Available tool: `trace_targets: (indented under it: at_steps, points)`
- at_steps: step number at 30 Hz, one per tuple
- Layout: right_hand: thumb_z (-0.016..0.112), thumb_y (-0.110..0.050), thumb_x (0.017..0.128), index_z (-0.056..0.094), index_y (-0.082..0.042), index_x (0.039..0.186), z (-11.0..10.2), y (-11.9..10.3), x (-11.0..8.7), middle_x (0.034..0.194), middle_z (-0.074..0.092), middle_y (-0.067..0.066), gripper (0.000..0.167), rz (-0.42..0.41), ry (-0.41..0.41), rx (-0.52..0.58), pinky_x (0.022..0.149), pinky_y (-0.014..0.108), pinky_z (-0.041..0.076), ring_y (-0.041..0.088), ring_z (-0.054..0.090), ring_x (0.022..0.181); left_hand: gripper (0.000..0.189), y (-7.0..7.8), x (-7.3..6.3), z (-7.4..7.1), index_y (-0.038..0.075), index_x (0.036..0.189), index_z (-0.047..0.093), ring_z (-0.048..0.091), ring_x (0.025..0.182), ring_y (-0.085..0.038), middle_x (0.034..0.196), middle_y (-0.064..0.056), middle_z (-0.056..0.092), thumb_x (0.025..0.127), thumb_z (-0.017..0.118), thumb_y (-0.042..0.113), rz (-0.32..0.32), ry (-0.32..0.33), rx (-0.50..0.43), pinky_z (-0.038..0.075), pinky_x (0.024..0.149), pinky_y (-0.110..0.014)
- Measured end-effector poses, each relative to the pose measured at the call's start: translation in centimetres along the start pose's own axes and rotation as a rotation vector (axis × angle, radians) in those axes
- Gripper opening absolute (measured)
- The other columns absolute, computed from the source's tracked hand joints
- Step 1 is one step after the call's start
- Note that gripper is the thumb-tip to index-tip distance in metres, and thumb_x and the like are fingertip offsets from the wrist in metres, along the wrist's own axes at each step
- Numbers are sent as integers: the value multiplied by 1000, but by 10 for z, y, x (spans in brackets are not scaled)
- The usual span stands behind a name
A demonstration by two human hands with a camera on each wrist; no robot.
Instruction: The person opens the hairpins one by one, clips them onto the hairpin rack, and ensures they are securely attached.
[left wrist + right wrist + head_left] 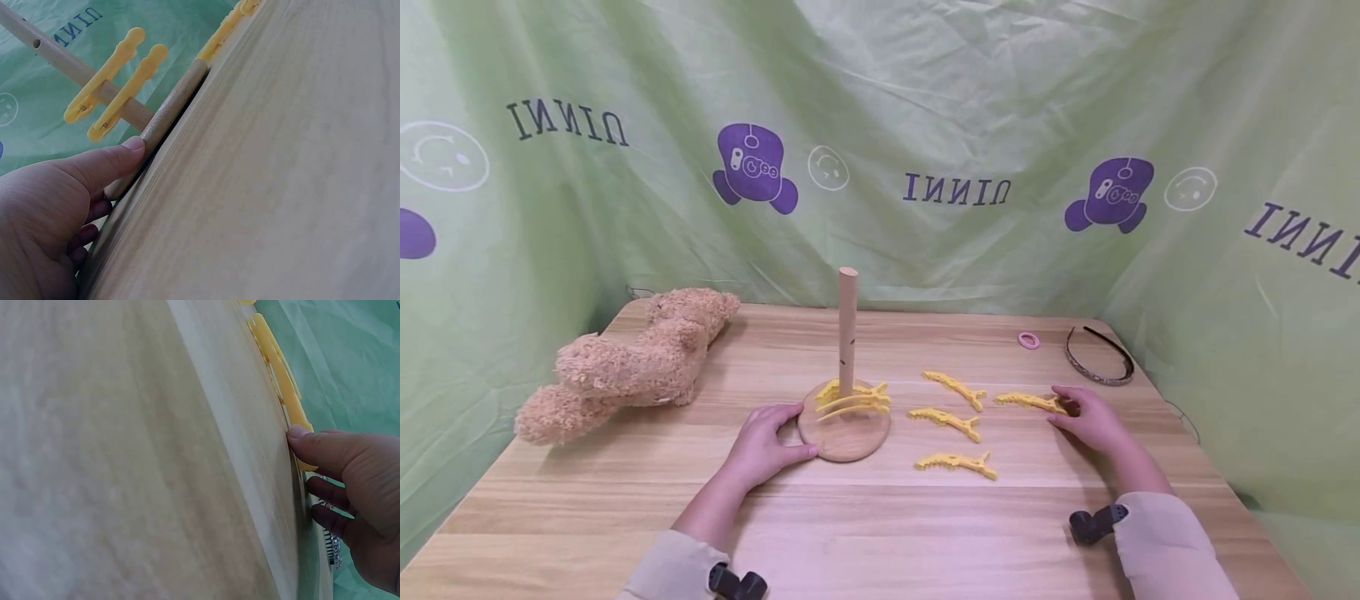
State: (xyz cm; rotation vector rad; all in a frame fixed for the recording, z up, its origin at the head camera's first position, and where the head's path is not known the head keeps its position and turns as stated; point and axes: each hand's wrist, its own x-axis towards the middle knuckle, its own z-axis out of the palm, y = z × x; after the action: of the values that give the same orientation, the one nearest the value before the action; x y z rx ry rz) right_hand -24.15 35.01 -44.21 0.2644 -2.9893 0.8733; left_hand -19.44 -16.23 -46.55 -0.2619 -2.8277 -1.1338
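Observation:
At the left, a wooden stand has a round base (848,443) and an upright post (847,321). Yellow alligator hair clips (859,405) are clamped low on that post; two of them (115,72) show in the left wrist view. My left hand (765,446) holds the base by its left edge, thumb (128,156) on the rim. Over on the right, my right hand (1088,422) pinches the tail end of a yellow hair clip (1024,401) lying along the tabletop. In the right wrist view, the thumb (306,439) presses on this clip (281,372).
Between the hands lie three more yellow hair clips, an upper one (953,388), a middle one (946,422) and a lower one (957,462). A pink ring (1028,334) and a dark headband (1097,379) are at the back right. A brown plush toy (640,362) lies at left.

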Motion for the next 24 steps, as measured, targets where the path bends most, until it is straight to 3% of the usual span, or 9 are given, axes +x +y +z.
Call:
trace_targets:
  at_steps: [9,16,24]
  points:
    - [69,-17,89,56,11,126,0,-1,3,126,56,36,49,56,-41,-37,103,65,38,53,51,118,79,1,-1,0,0,134,57,47,127,-37,133,-19,61,70,87,35,-4,2,-6,37,110,-53]
    - [69,-17,89,58,12,124,-1,-4,1,120,61,34,47,50,-24,-32,100,63,42,50,55,114,78,1,0,0,1,134,57,46,128,-36,133,-18,61,70,87,35,-14,-4,-2,37,111,-52]
    - [66,-26,93,53,6,132,-4,-28,0,123,61,32,53,84,-18,1,98,60,46,46,59,112,79,1,0,0,1,134,57,47,128,-37,133,-18,61,70,87,36,-16,-6,-5,37,111,-52]
